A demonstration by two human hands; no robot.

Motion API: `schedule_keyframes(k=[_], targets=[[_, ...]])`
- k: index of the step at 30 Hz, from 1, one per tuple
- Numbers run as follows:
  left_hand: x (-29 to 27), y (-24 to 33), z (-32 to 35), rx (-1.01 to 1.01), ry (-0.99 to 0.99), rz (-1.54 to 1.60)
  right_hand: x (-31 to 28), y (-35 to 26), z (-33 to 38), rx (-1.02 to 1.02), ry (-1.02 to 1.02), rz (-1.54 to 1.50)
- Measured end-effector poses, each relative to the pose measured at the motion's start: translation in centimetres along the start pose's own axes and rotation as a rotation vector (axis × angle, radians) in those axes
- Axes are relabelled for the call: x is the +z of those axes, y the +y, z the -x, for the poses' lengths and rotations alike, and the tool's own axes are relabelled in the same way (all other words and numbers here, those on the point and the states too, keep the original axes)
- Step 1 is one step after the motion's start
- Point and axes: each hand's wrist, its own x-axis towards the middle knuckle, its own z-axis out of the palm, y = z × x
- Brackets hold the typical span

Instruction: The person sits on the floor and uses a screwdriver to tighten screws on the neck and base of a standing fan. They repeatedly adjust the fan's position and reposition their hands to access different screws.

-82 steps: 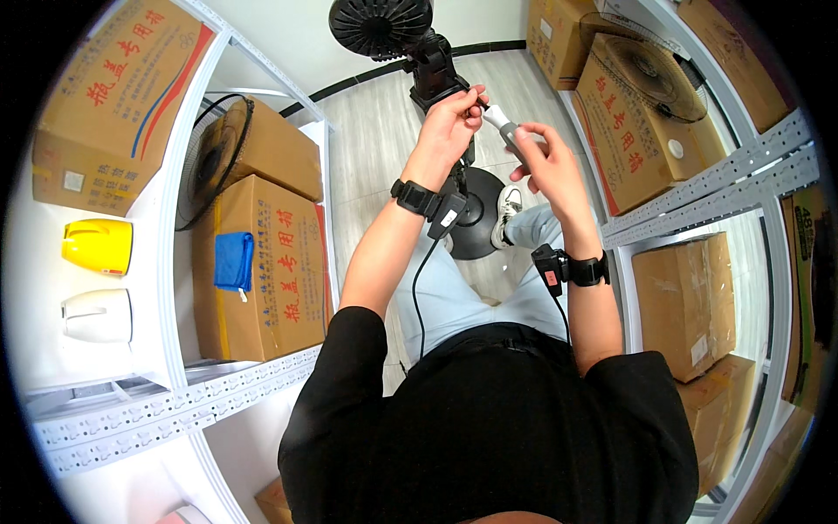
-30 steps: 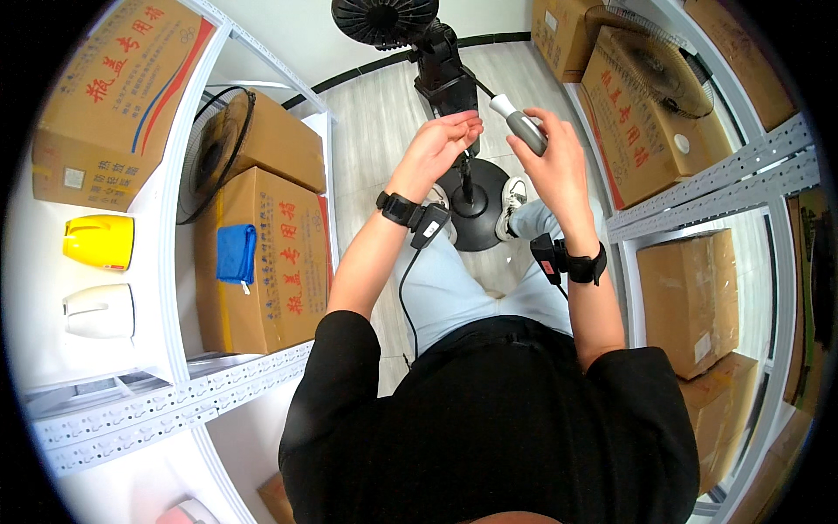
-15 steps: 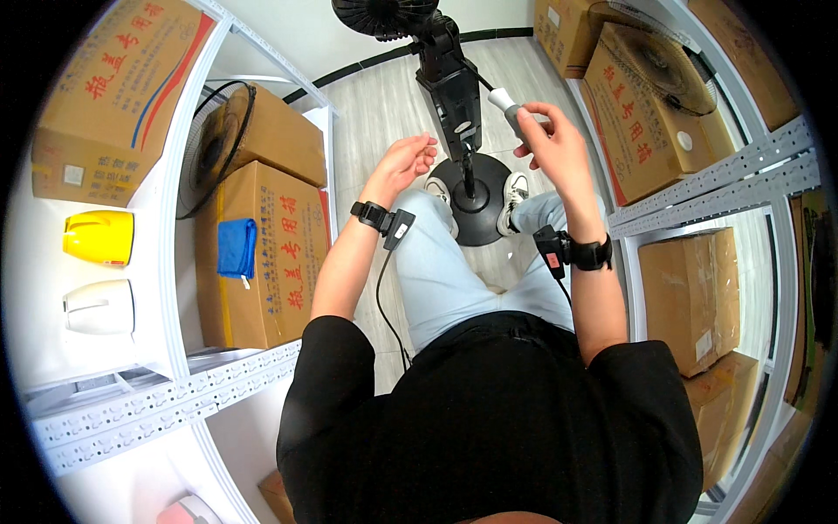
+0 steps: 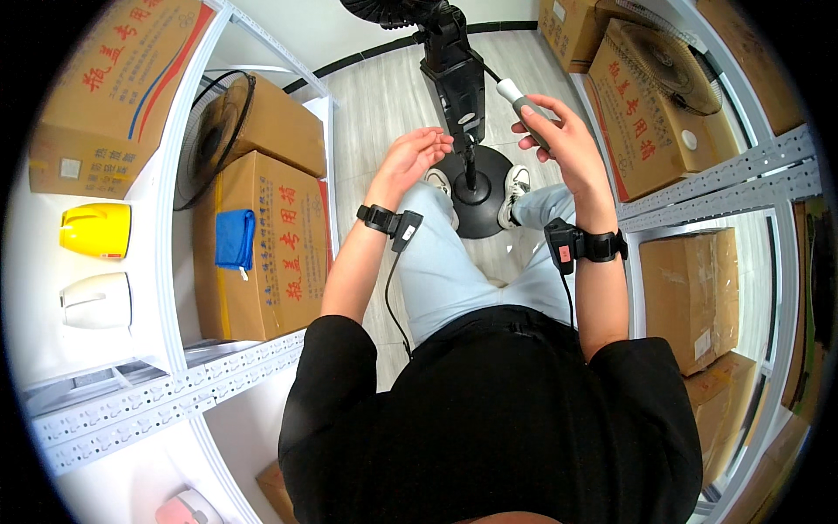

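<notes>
Storage aisle between shelves: right hand (image 4: 566, 140) grips grey screwdriver (image 4: 527, 113), its long axis angled up-left toward the fan column (image 4: 458, 83); left hand (image 4: 417, 157) open, empty, just left of the column.

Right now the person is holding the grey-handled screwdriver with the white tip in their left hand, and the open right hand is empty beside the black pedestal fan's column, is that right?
Not quite: the hands are swapped. The head view shows the grey-handled screwdriver with the white tip gripped in the right hand, while the left hand is open and empty beside the black pedestal fan's column.
</notes>
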Motion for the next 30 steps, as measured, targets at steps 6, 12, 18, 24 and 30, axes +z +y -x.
schedule_keyframes(k=[6,12,18,24,30], targets=[[1.6,-0.3,-0.5,0.078,0.009,0.062,-0.1,-0.1,0.4,-0.019,0.029,0.117],[2.0,-1.0,-1.1,0.146,0.036,0.178,-0.2,-0.5,2.6,-0.052,0.089,0.196],[1.9,-1.9,-1.9,0.151,0.035,0.188,-1.7,3.6,5.4,-0.049,0.013,0.228],[1.7,-2.5,-2.4,0.157,0.031,0.155,-1.2,6.6,5.9,0.012,0.022,0.37],[1.9,-2.3,-2.4,0.134,0.05,0.056,-0.9,6.6,5.8,0.016,0.042,0.398]])
